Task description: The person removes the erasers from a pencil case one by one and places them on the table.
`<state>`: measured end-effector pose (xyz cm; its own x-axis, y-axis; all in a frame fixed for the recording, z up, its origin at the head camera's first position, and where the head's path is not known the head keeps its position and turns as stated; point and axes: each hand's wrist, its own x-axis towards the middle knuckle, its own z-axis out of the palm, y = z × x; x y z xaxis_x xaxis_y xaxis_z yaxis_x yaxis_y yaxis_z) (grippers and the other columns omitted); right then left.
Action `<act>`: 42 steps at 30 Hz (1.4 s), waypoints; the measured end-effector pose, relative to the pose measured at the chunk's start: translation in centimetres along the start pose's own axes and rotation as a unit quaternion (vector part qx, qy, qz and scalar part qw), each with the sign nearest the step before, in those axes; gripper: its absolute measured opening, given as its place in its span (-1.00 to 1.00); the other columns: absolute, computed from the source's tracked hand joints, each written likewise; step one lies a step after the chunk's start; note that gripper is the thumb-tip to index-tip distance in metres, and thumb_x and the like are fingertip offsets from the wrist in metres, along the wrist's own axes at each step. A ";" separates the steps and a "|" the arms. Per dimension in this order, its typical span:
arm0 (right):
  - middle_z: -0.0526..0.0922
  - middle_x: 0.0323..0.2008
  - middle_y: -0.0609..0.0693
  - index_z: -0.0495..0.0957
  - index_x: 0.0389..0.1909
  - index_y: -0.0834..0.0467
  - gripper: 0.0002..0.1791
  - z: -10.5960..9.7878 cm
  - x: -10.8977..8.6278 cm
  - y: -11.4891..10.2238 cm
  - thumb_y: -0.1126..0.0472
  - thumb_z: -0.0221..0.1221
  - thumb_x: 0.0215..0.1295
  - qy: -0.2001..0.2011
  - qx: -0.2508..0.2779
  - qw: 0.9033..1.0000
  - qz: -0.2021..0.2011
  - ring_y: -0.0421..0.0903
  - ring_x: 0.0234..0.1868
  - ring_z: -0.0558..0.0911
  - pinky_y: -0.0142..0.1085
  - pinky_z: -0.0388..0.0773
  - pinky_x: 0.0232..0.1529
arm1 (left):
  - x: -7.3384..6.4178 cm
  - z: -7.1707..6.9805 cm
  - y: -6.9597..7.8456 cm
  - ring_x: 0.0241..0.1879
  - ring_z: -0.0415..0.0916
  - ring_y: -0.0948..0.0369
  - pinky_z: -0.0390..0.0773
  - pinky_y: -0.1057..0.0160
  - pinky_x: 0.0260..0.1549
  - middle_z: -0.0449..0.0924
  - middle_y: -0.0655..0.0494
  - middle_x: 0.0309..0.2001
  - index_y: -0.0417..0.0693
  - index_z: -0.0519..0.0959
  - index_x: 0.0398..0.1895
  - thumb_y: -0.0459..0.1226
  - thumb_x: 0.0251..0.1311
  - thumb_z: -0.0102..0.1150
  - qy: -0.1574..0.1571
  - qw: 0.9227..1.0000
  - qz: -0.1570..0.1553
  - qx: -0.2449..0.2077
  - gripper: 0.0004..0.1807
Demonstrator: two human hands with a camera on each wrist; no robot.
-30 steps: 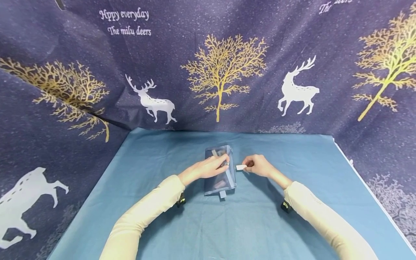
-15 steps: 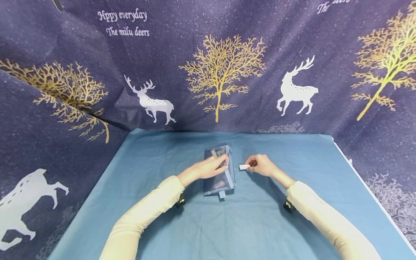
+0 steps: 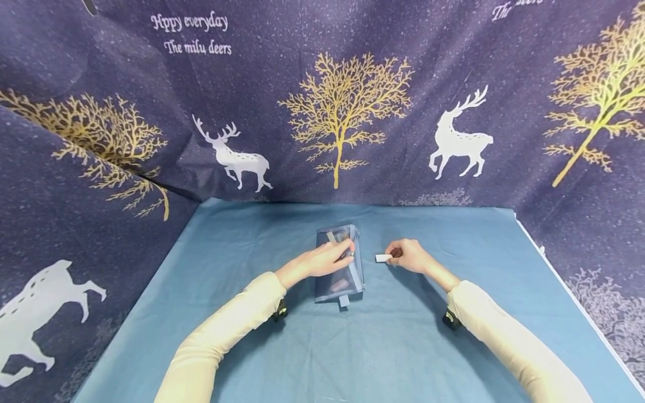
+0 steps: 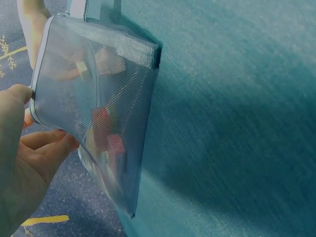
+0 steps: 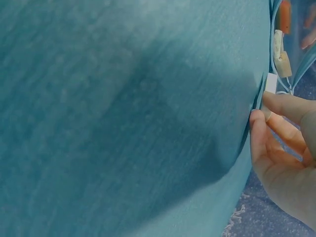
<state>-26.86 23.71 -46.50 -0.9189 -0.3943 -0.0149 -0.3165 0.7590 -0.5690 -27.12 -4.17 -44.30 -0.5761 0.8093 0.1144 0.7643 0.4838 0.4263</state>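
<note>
A see-through blue-grey mesh zip pouch (image 3: 332,285) lies on the blue cloth, with several small coloured blocks (image 4: 116,153) inside, red and pink ones among them. My left hand (image 3: 330,258) grips the pouch along its zip edge, its fingertips at the mouth, which gapes in the left wrist view. To the right of the pouch, my right hand (image 3: 409,256) pinches a small white block (image 3: 383,258) between thumb and fingers, a short gap from the zip edge. Through the pouch mouth, the right wrist view shows an orange block (image 5: 285,17) and a beige block (image 5: 282,64).
Blue cloth (image 3: 347,352) covers the table. A pale tab (image 3: 344,301) sticks out from the pouch's near end. Behind the table hangs a dark curtain (image 3: 297,33) printed with deer and trees.
My right hand has shifted a little to the right, away from the pouch, with the white block still pinched. My left hand and the pouch have stayed in place.
</note>
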 end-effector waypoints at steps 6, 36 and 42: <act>0.66 -0.44 -0.01 0.59 -0.27 0.17 -0.82 -0.5 -0.1 0.3 0.24 0.26 0.08 0.006 0.002 1.000 0.009 -0.24 -0.50 0.56 -0.35 0.45 -0.49 | 0.0 0.1 0.0 -0.61 0.21 0.37 0.26 0.45 -0.58 0.32 0.23 -0.52 -0.07 0.31 0.00 -0.10 0.36 -0.19 -0.005 1.000 -0.011 0.001 -0.71; 0.66 -0.37 0.06 0.58 -0.28 0.22 -0.80 -0.7 -0.2 0.8 0.25 0.27 0.05 0.009 -0.030 0.999 0.030 -0.14 -0.39 0.61 -0.32 0.51 -0.40 | -0.1 -0.2 -0.5 -0.64 0.17 0.38 0.23 0.47 -0.60 0.28 0.23 -0.55 -0.06 0.38 -0.05 -0.13 0.35 -0.16 -0.007 1.000 0.016 -0.003 -0.74; 0.66 -0.35 0.09 0.57 -0.28 0.23 -0.80 -0.9 -0.2 0.7 0.26 0.26 0.05 0.004 -0.031 0.999 0.031 -0.09 -0.37 0.61 -0.28 0.50 -0.39 | -0.1 -0.2 -0.6 -0.63 0.17 0.37 0.23 0.47 -0.59 0.29 0.22 -0.54 -0.08 0.38 -0.03 -0.16 0.34 -0.13 0.005 1.000 0.022 -0.008 -0.75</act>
<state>-27.15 24.77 -46.11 -0.9392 -0.3409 -0.0414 -0.2721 0.8123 -0.5158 -27.59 -4.59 -44.44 -0.5442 0.8268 0.1422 0.7845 0.4415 0.4355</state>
